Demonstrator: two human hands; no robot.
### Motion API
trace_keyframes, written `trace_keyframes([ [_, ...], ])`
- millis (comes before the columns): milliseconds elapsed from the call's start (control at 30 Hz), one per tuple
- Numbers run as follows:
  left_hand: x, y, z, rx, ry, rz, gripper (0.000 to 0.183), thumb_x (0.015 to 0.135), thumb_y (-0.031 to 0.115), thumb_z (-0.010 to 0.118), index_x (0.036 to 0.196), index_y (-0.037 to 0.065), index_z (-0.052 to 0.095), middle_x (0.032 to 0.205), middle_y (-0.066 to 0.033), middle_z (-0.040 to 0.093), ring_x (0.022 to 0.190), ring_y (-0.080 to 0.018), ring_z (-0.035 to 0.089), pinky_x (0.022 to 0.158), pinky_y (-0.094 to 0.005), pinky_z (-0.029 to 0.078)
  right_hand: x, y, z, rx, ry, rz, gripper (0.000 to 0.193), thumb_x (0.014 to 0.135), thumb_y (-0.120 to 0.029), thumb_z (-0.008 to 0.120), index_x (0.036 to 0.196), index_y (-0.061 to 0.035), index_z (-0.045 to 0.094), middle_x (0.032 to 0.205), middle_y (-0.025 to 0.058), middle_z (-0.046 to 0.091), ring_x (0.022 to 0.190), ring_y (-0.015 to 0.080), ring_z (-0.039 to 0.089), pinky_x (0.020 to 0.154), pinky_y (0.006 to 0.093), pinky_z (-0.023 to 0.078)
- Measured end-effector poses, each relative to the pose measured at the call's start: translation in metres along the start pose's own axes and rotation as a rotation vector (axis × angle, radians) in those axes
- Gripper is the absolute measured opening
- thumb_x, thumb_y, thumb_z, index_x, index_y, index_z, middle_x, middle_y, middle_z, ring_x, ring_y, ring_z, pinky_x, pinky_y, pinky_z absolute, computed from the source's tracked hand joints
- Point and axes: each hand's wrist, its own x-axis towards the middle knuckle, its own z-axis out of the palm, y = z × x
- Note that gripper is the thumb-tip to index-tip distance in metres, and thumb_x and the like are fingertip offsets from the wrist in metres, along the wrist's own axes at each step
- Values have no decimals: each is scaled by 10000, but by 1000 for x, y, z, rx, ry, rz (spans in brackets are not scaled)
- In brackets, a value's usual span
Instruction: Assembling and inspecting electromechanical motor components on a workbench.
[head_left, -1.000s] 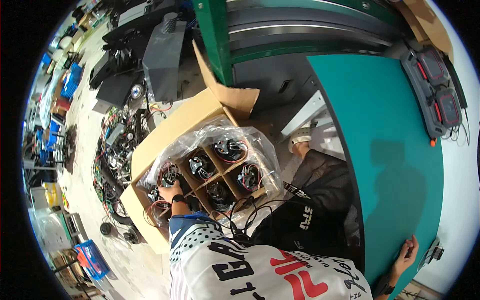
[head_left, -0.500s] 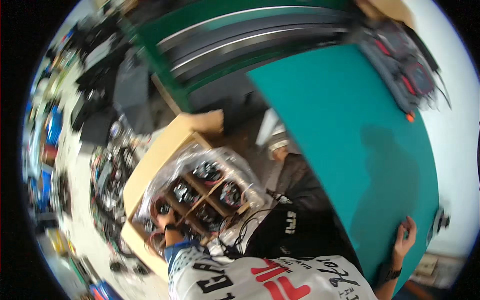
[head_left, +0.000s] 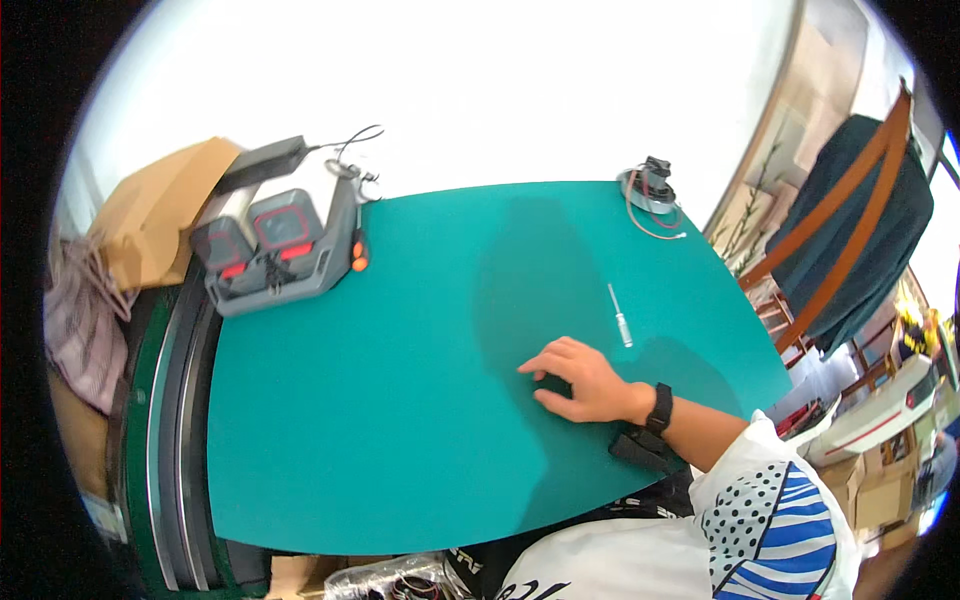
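Note:
My right hand (head_left: 582,382) is over the near right part of the green table mat (head_left: 350,420), fingers pointing left. Its thumb and fingers are apart, with nothing visible between them. A black band (head_left: 659,408) circles that wrist, and a dark block-like item (head_left: 640,449) shows just below it. Beyond the hand lies a small screwdriver (head_left: 621,322) with a clear handle and thin shaft. At the far right corner sits a round device with a black top and loose wires (head_left: 650,190). My left hand is out of view.
A grey tool holder (head_left: 290,290) with red-trimmed units stands at the back left, an orange-handled tool (head_left: 360,255) beside it. Behind are a cardboard box (head_left: 165,215) and black adapter (head_left: 262,163). Plastic-lined packaging (head_left: 390,578) shows below the near edge. Dark cloth (head_left: 840,230) hangs right.
My view has swung from the divided carton on the left to the green table. My left hand, earlier inside the carton, has left the view. The screwdriver and wired device have come into sight.

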Motion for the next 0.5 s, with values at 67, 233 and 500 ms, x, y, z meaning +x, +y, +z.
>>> trace_keyframes([
  [67, 45, 51, 19, -373, 54, 94, 160, 909, 84, 629, 778, -8, 639, 758, -97, 611, 584, -170, 485, 557, -343, 444, 2, 2, -13, 24, -41, -19, 302, 786, -171, 661, 1074, -89, 618, 875, 71, 619, 857, 275, 578, 759, 397, 473],
  [233, 116, 159, 57, -703, -180, 408, 95, 856, 52, 648, 937, 4, 647, 940, -110, 628, 670, -175, 551, 567, -311, 459, 23, 17, -76, -146, 22, -51, 234, 826, -227, 655, 1020, -96, 639, 833, 65, 679, 803, 291, 642, 727, 405, 498],
  [500, 58, 332, 186, -1276, -1136, -54, 56, 832, 25, 675, 877, 43, 647, 813, -36, 620, 531, -52, 509, 417, -187, 374, 5, 138, -190, -533, -71, 563, 370, 818, -355, 649, 1033, -55, 629, 891, 143, 669, 884, 325, 636, 762, 431, 508],
])
